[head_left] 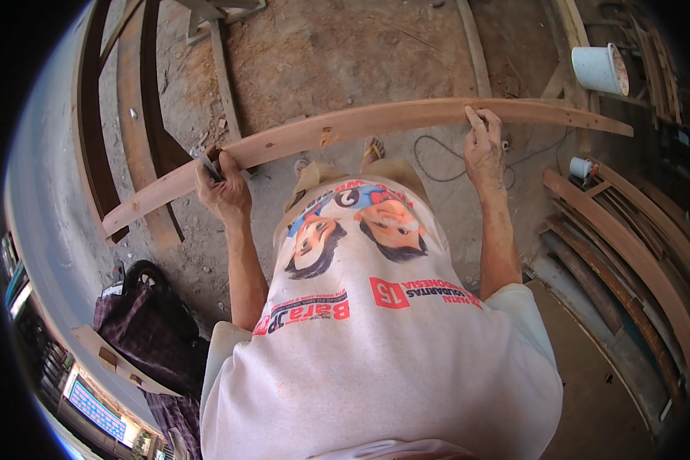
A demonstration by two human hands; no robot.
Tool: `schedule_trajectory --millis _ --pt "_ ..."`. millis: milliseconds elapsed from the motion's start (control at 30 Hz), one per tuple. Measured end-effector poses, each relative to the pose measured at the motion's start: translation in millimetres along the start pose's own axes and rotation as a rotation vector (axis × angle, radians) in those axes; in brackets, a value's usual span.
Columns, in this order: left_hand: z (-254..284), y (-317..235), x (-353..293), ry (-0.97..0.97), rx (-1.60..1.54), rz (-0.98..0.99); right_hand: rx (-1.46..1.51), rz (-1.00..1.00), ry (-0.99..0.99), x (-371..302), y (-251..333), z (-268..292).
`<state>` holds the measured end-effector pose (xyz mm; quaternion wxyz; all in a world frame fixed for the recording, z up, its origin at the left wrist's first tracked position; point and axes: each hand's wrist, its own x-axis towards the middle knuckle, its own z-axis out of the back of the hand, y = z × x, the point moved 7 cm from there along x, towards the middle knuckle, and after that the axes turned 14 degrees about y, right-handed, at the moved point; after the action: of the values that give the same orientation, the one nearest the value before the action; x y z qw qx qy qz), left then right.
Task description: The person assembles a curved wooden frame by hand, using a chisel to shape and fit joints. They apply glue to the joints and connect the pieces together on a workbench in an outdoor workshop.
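Note:
I hold a long light-brown wooden plank level in front of my chest, stretching from lower left to far right. My left hand grips the plank's near edge toward its left end, with a small grey flat object pinched against the wood. My right hand is closed on the plank further right, thumb and fingers over its edge. Below the plank I see my white printed shirt and my sandalled feet on the dirt floor.
Dark planks lie on the sawdust floor at left. A stack of curved boards fills the right side. A white bucket stands at upper right, a small white cup below it. A cable loops on the floor; checked cloth lower left.

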<state>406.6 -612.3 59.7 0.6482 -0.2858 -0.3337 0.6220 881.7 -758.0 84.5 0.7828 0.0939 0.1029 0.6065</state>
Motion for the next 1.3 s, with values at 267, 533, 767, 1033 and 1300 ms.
schedule_trajectory --millis 267,533,767,1033,1300 --pt "1.2 -2.3 0.7 -0.013 0.022 -0.031 0.058 -0.032 0.001 6.3 -2.0 -1.3" --pt "-0.3 4.2 0.1 -0.021 -0.010 -0.035 0.018 -0.104 0.066 -4.0 4.9 -4.7" --pt "-1.8 -2.6 2.2 -0.028 -0.019 -0.017 0.051 -0.125 -0.015 -5.7 1.9 -8.6" --pt "-0.7 2.7 -0.3 -0.037 -0.058 -0.010 -0.203 -0.037 -0.011 -8.2 30.4 -11.0" --pt "-0.1 -0.8 2.8 -0.021 0.101 -0.031 -0.102 -0.156 -0.044 -5.1 4.3 -25.6"
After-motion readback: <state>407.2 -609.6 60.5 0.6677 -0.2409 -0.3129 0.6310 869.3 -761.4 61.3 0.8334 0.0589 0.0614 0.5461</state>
